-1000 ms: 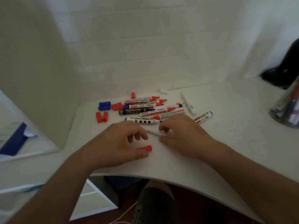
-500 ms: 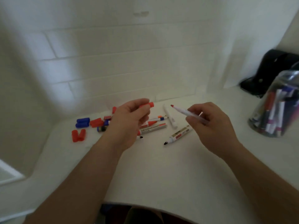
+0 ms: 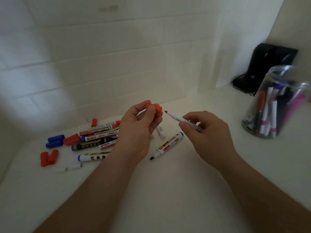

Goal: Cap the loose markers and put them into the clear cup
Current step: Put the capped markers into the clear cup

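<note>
Above the smooth white tabletop (image 3: 168, 190), the left hand (image 3: 136, 132) pinches a stubby red plastic cap (image 3: 157, 108); the right hand (image 3: 207, 135) grips a slim white red-tipped marker (image 3: 178, 117), its tip just beside the cap. The clear plastic cup (image 3: 269, 105) stands well to the right.

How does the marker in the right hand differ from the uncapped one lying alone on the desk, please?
The held marker is thin with a red tip; the lone marker is thicker with a black tip and blue end. The held marker is in the air, pointing at the red cap; the lone marker lies flat. Both are uncapped with white barrels.
</note>
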`<state>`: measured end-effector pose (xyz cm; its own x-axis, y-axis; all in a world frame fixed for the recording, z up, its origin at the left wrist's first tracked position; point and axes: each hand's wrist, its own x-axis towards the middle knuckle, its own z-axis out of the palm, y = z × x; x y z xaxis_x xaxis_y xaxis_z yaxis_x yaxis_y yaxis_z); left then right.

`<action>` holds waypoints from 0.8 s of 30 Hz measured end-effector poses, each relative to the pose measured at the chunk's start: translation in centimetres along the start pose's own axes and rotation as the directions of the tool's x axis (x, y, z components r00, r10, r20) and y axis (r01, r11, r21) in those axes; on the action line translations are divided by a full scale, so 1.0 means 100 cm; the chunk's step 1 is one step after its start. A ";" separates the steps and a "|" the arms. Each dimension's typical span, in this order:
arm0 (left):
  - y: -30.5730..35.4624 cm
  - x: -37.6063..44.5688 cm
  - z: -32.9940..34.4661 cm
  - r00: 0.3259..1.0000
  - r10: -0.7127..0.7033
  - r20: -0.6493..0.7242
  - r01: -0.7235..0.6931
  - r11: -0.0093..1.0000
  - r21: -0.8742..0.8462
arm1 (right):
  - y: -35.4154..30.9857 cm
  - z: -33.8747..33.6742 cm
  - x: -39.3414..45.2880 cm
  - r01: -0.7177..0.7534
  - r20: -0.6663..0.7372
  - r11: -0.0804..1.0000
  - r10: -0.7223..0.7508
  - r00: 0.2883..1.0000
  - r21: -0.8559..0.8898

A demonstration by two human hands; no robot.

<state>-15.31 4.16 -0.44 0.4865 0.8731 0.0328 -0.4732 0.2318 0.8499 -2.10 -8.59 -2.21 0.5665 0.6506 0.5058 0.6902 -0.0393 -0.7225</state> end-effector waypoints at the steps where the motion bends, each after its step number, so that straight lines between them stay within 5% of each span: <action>1: 0.000 -0.001 0.000 1.000 0.003 0.006 -0.003 1.000 0.000 | 0.000 0.000 0.000 -0.007 0.000 1.000 0.007 1.000 0.002; 13: -0.002 -0.004 -0.003 0.987 0.151 0.050 -0.159 0.957 0.244 | -0.001 0.000 -0.001 -0.058 0.015 0.998 0.058 0.998 0.013; 24: -0.002 -0.004 -0.001 0.998 0.051 0.022 -0.051 0.998 0.034 | 0.000 -0.001 -0.003 -0.137 0.001 0.985 0.138 0.990 0.101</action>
<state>-15.52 3.84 -0.68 0.4779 0.8741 0.0873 -0.4722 0.1718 0.8646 -2.22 -8.90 -2.35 0.6560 0.6394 0.4010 0.5568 -0.0513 -0.8291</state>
